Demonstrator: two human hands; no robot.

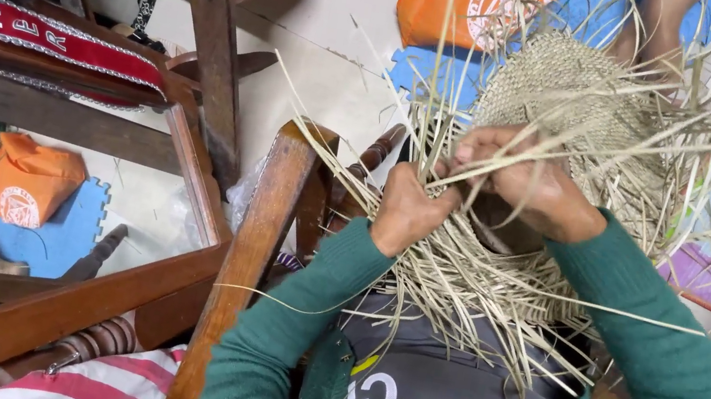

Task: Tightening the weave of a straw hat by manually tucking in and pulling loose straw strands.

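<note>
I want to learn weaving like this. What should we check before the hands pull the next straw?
1. Left hand grips straw strands: ok.
2. Right hand pinches strands at the woven edge: ok.
3. Woven straw piece sits steady in front of the hands: ok.
4. Loose strands untangled: not ok, they spray everywhere.
5. Which strand comes next: cannot tell.
6. Wooden chair frame clear of the straw: not ok, strands cross it.
</note>
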